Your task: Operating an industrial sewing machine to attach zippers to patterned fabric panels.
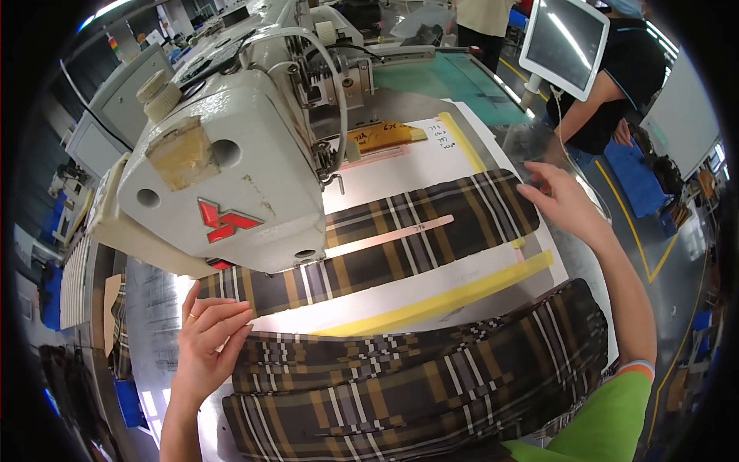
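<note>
A long dark plaid fabric piece [454, 204] with brown and white stripes lies across the white board [431, 289], partly under the sewing machine head [231, 177]. A narrow pinkish strip [400, 234] rests along its middle. My left hand [209, 335] is at the piece's left end, fingers stretched and thumb apart, with fingertips near its lower edge. Beside the right end, my right hand [566, 199] is open, thumb and forefinger apart next to the rounded corner. Closer to me is a stack of similar plaid pieces [431, 377].
Yellow tape [462, 292] marks the board, and an amber plate [389, 136] sits beyond the fabric. At the far right stand a screen [566, 38] and a person in dark clothing [623, 77]. A green surface [446, 85] extends behind the machine.
</note>
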A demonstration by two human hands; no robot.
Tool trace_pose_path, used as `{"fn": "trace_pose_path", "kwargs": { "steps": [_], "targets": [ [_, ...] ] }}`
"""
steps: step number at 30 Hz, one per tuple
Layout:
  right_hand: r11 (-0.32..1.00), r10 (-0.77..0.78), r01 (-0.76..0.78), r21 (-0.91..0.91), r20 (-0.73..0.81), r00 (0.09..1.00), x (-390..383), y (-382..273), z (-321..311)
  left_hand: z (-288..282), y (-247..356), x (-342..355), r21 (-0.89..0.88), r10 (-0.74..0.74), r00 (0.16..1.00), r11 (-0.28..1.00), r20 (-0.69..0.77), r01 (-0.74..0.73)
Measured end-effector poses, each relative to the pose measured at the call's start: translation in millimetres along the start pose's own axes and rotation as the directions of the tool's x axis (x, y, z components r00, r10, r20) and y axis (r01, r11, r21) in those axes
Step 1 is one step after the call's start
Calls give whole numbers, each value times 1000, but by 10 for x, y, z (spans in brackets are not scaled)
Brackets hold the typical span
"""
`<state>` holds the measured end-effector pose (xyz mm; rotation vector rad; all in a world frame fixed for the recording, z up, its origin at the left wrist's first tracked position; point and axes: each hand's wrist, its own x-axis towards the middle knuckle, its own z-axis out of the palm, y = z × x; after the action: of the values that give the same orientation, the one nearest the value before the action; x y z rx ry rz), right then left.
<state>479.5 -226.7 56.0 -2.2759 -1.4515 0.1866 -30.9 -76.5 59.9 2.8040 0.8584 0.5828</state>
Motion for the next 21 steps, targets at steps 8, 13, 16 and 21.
{"fn": "trace_pose_path", "kwargs": {
  "steps": [8, 13, 16, 21],
  "targets": [
    [964, -206, 218, -154, 90, 974, 172, -675, 322, 113, 83, 76, -28, 79, 996, 997, 35, -78],
    [941, -222, 268, -205, 223, 949, 281, -1065, 530, 361, 170, 256, -110, 198, 980, 974, -3, -197],
    [977, -184, 209, -38, 343, 921, 307, -1367, 594, 484, 225, 379, -85, 188, 982, 979, 7, -187],
    [926, -377, 366, 90, 261, 889, 208, -1585, 751, 729, 141, 433, -5, 178, 981, 984, -81, -179]
  ]
}}
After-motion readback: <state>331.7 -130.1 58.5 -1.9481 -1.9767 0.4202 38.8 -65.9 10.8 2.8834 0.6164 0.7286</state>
